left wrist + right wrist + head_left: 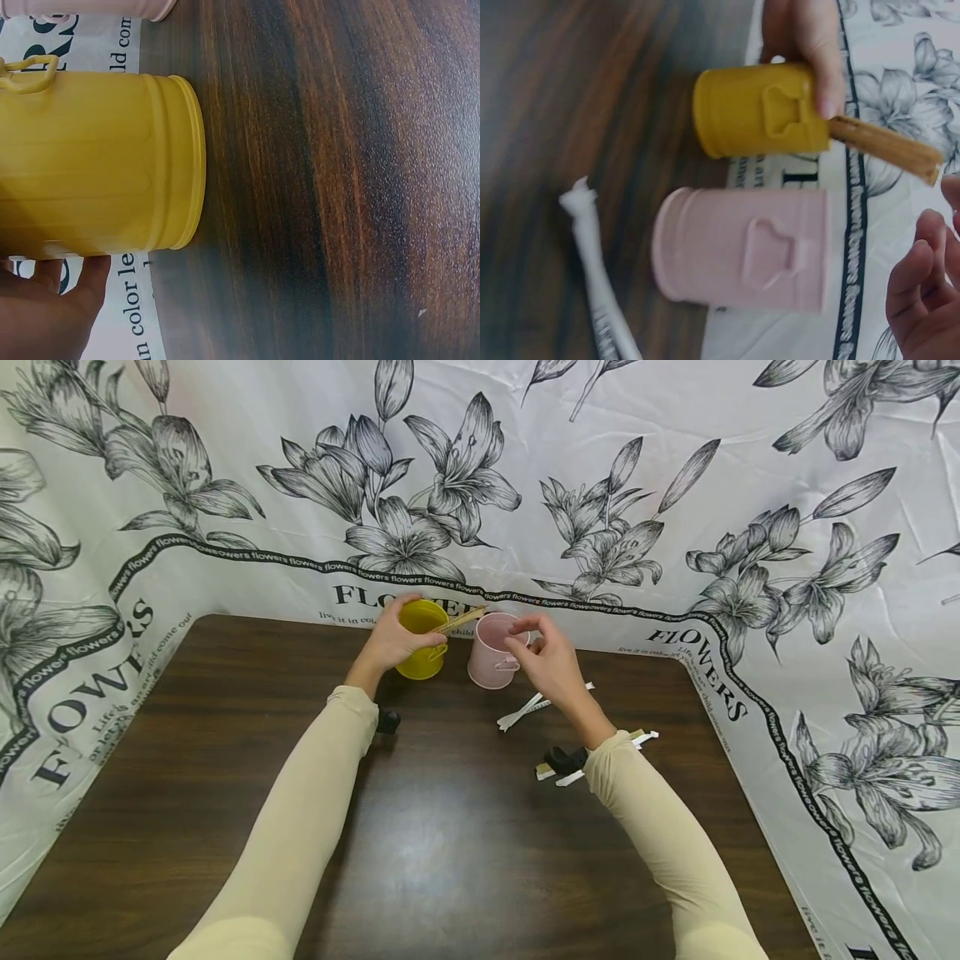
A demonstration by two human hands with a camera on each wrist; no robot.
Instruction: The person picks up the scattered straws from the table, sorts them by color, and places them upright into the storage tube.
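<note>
My left hand (393, 639) grips a small yellow bucket (423, 664) by its sides, with the thumb near the rim. Several thin tan sticks (885, 146) lean out of that bucket toward the right. Beside it stands a pink bucket (491, 656) of the same kind, upright, its small side handle (771, 253) facing me. Over the pink bucket's right rim hangs my right hand (551, 660), its fingers loosely bent and nothing between them. In the left wrist view the yellow bucket (97, 165) stands at the table's back edge, fingers against its side.
White paper-wrapped strips (525, 712) lie crossed in front of the pink bucket. More white and tan strips (573, 778) lie under the right wrist. The dark wooden table (450, 860) ends at a flower-printed cloth (600, 410) hanging behind and at the sides.
</note>
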